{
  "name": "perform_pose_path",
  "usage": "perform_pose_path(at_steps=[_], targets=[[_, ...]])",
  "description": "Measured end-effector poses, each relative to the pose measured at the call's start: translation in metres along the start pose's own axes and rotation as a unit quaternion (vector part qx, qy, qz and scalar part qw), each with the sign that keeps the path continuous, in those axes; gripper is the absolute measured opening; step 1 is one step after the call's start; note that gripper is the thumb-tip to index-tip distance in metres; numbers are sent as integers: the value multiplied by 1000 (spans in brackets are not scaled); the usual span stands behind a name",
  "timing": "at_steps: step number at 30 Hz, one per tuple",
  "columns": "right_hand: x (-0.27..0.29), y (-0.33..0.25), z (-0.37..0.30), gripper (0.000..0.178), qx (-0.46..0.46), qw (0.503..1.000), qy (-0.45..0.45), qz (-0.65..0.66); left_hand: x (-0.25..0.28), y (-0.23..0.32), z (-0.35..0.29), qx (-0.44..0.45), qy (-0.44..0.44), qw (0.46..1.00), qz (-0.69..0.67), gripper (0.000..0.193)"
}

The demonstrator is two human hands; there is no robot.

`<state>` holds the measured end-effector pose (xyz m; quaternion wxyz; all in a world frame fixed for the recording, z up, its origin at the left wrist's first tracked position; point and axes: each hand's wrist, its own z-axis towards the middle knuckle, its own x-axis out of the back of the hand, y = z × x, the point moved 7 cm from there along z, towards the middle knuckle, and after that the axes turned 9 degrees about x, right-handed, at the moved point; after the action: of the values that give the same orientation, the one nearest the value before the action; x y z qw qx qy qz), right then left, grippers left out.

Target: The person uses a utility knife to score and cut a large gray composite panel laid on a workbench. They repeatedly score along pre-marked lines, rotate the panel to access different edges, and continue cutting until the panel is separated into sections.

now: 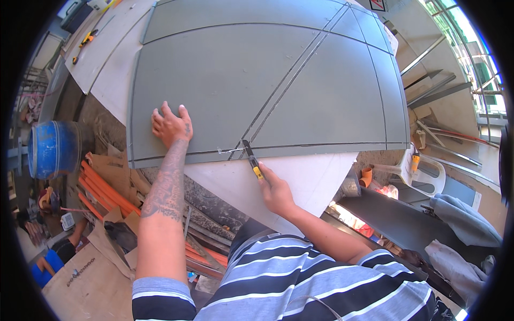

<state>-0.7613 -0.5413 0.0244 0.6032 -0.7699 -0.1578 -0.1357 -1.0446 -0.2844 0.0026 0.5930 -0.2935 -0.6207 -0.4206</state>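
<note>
A large grey sheet panel (203, 80) lies in front of me, with dark grooves along its edges and two slanting grooves running up to the far right. My right hand (276, 190) is closed around a black-and-yellow utility knife (256, 168). Its dark tip touches the near edge groove, where the slanting grooves meet it. Thin shavings (226, 151) lie just left of the tip. My left hand (172, 123) rests on the panel's near left part, fingers apart and slightly bent, holding nothing.
Under the panel lies a white sheet (332, 171). A blue drum (47, 150) and orange pipes (101, 182) are at left. On the right are a white plastic chair (431, 174), grey cloth (463, 219) and metal strips (436, 88). A yellow tool (88, 37) lies far left.
</note>
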Motion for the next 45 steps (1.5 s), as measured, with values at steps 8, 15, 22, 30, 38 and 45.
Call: perform_pose_path(at_steps=[8,15,22,30,38,45], targets=[[0,-1,-4,54,10,1000,-19,3,1,0,-1,-4,3,1000,5,65],[-1,11,-8,54,69,998,8,1,3,4,-1,-9,3,1000,14,65],[4,11,-15,53,77,997,-4,-3,-1,-3,2,-9,13,1000,9,66],[0,13,-8,50,44,998,0,-38,2,2,-1,-2,-9,1000,-5,65],[4,13,-13,50,32,999,-5,41,0,-1,0,-9,1,1000,-9,65],[31,-7,8,49,58,998,-12,-24,-2,-4,1,-8,-8,1000,-16,65]])
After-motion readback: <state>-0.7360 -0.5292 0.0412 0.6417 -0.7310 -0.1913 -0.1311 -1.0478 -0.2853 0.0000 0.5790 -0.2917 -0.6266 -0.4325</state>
